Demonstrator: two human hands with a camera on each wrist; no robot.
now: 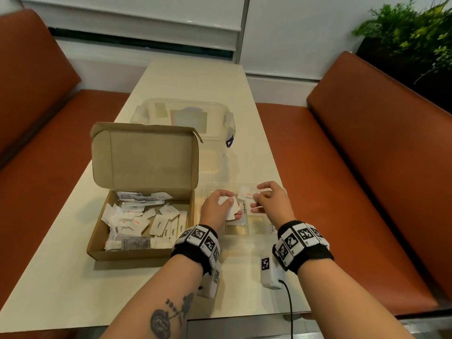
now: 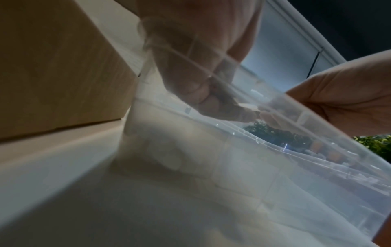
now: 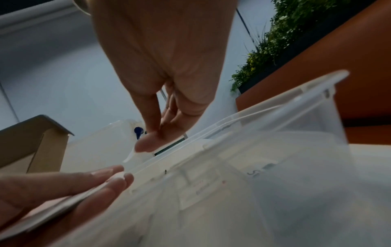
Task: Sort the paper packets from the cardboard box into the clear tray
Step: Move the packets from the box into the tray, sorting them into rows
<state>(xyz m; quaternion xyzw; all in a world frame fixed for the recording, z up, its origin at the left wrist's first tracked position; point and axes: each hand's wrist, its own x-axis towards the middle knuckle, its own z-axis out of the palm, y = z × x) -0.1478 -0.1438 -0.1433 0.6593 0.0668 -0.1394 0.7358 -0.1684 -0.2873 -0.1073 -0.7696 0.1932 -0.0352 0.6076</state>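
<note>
The open cardboard box (image 1: 139, 253) sits left of centre with several white paper packets (image 1: 156, 223) lying loose inside. Just to its right is the clear tray (image 1: 259, 228), with both hands above it. My left hand (image 1: 228, 204) grips a small stack of white packets (image 1: 232, 211). My right hand (image 1: 259, 199) pinches a single white packet with red print (image 1: 245, 193) beside that stack. In the right wrist view the right hand (image 3: 160, 132) hangs over the tray rim (image 3: 275, 113), while the left hand (image 3: 88, 185) holds its flat stack (image 3: 52, 207). The left wrist view shows the left hand (image 2: 201, 93) blurred through the tray wall (image 2: 275, 167).
A larger clear lidded storage container (image 1: 183, 113) stands behind the box and tray. The box lid (image 1: 146, 157) stands upright. Orange bench seats (image 1: 342, 192) flank the cream table (image 1: 61, 277). A green plant (image 1: 411, 33) is at the far right.
</note>
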